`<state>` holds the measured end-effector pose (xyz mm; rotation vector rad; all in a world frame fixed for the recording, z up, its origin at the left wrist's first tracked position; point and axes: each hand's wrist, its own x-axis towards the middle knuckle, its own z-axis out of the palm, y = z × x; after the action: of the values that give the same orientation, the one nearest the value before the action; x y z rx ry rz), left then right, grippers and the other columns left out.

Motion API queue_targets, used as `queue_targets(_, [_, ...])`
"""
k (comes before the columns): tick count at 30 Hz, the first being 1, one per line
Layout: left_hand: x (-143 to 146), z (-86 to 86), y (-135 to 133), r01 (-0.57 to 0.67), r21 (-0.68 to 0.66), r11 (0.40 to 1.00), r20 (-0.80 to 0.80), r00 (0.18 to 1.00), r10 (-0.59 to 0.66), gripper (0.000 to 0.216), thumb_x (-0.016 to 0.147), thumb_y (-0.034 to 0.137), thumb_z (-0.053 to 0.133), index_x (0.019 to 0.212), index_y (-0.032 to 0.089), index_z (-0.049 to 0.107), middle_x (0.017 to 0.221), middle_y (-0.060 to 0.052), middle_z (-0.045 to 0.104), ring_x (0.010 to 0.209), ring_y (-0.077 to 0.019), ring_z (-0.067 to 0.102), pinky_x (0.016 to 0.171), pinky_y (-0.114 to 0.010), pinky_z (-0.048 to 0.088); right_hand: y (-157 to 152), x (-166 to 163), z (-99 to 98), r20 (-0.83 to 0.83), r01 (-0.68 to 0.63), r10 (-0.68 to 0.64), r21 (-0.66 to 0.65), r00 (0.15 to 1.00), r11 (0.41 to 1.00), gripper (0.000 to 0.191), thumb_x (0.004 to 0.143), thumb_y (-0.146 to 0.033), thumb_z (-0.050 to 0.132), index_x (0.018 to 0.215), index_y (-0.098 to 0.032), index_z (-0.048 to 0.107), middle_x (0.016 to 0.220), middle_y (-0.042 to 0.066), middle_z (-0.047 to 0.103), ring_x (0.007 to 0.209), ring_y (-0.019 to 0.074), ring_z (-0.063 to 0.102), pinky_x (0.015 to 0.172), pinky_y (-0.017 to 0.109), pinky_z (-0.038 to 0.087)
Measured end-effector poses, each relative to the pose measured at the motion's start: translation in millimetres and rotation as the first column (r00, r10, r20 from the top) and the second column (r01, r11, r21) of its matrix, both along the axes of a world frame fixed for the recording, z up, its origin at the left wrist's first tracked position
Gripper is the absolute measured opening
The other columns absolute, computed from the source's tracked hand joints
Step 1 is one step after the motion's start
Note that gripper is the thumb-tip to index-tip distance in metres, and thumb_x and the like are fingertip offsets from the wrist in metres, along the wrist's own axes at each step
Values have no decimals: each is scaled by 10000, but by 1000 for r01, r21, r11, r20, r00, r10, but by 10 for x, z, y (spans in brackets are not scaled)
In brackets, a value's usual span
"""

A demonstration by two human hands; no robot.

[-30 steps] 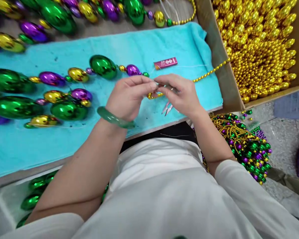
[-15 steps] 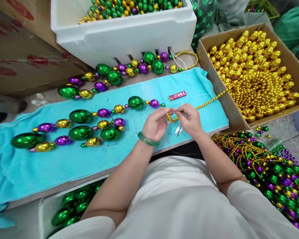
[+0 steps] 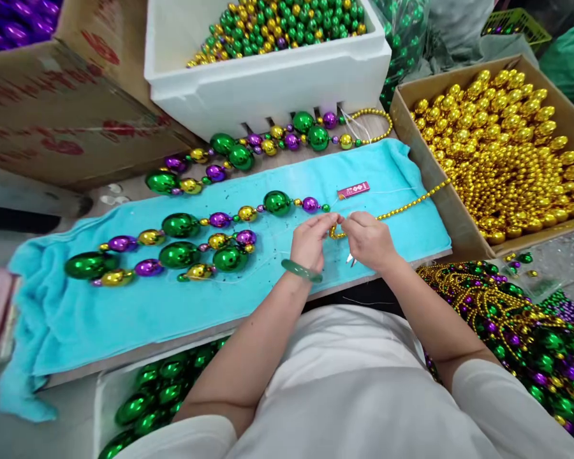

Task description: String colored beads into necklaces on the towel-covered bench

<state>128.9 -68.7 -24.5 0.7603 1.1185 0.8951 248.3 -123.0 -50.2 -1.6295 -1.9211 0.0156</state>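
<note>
At the right part of a turquoise towel (image 3: pixel 287 299), my two hands meet with fingertips nearly touching. My left hand (image 3: pixel 310 243), a green bangle (image 3: pixel 301 270) on its wrist, pinches the end of a gold bead strand (image 3: pixel 406 205). Closed in a pinch is my right hand (image 3: pixel 369 242); what lies between its fingertips is too small to make out. The strand passes behind it and loops below the fingertips. A string of large green, purple and gold beads (image 3: pixel 180 224) lies doubled back leftward. Snips (image 3: pixel 351 259) show partly under my right hand.
A small maroon label or packet (image 3: pixel 354 190) lies on the towel. Behind is a finished-looking bead necklace (image 3: pixel 242 157) before a white foam box (image 3: pixel 268 95). A cardboard box (image 3: pixel 463 220) of gold beads stands right, with piled necklaces (image 3: pixel 521 331) below. Green beads (image 3: pixel 148 395) fill a lower-left container.
The view has shifted, so the scene sits farther right and slightly lower. My hands stay together at the gold strand; my right hand now covers more of the snips.
</note>
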Motion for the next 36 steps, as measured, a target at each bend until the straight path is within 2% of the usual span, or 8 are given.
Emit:
queue_targets(3, [-8,-1,-12,23,61,998,-36,999,-21,153,593,267,757,687,163,695,715,-16,686,712,-126,585,628,-248,401,10,47,0,-76,-24,21,-39,997,999,228,905,-132,403,895,-191,623,869,71,602,842,197,513,727,310,396])
queue_targets(7, [-16,30,2,52,-71,996,68,997,-47,150,649,297,716,712,164,687,736,-31,691,686,-123,592,592,-242,398,39,69,-18,-147,-41,31,-66,989,997,225,897,-132,405,832,-196,611,896,71,595,886,194,525,758,313,413])
queue_targets(11, [-10,2,3,18,103,995,-55,998,-13,134,623,272,745,683,157,711,716,-21,693,728,-132,604,683,-250,446,34,48,2,-158,-56,43,-79,986,995,220,899,-132,412,863,-189,621,900,70,598,884,182,533,758,296,421])
queue_targets(14, [-21,-27,3,93,234,968,-165,985,-55,130,614,257,762,697,160,737,725,-7,703,758,-139,612,762,-266,464,24,64,22,-182,-77,65,-61,981,995,214,905,-151,414,876,-178,625,888,71,584,864,179,538,748,294,427])
queue_targets(18, [-56,-24,32,224,229,947,-247,955,-166,140,636,279,747,706,158,744,727,-7,707,743,-145,612,755,-275,472,39,123,27,-280,-131,110,-58,954,990,194,898,-161,435,846,-180,621,854,58,567,830,173,541,734,294,431])
queue_targets(23, [-79,-42,76,270,209,940,-274,939,-209,189,612,330,767,686,160,734,690,-6,688,708,-140,593,709,-267,460,90,155,46,-476,-170,109,-87,872,982,136,851,-164,507,772,-182,616,776,26,563,749,151,541,696,287,426])
queue_targets(32, [-232,-62,134,427,158,890,-279,884,-374,168,630,303,762,679,150,714,663,-12,670,647,-120,563,682,-266,440,139,281,156,-606,25,-66,-77,793,997,115,747,-132,560,645,-182,578,660,-11,558,656,131,501,642,291,387])
queue_targets(36, [-296,-61,179,496,167,852,-282,852,-441,235,633,284,770,828,157,744,797,-38,717,794,-170,632,788,-304,467,156,288,167,-597,51,-85,-73,798,996,120,747,-129,556,643,-188,573,653,-12,554,663,137,507,643,295,392])
